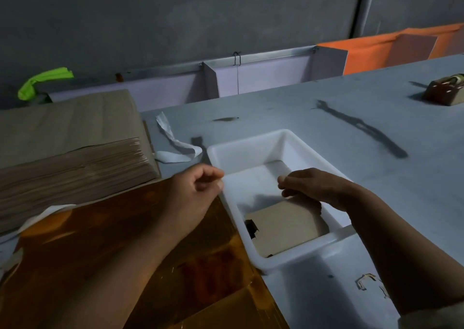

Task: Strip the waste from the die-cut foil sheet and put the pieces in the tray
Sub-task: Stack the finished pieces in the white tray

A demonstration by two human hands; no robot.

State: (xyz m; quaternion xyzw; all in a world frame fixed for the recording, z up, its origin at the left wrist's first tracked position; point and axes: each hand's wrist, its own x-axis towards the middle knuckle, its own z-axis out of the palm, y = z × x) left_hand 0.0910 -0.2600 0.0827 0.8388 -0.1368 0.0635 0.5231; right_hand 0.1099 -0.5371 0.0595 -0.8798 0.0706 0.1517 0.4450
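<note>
Piece at the tray, foil sheet under my left forearm.

The brown piece (286, 224) lies in the white tray (253, 140), its far edge directly under my right hand (310, 188). Those fingers (288, 193) are bent down onto that edge, and I cannot tell whether they pinch it or only rest there. If they drag on lifting, the piece could ride up the tray wall and bend a corner. A dark ragged bit (251, 228) left of them may be waste still attached, which would go in with the good part. My left hand (198, 185) hovers at the tray rim, fingers curled together with nothing visible in them. The forearm behind it lies on the foil sheet (100, 240) and could crease or slide it on the surface.
</note>
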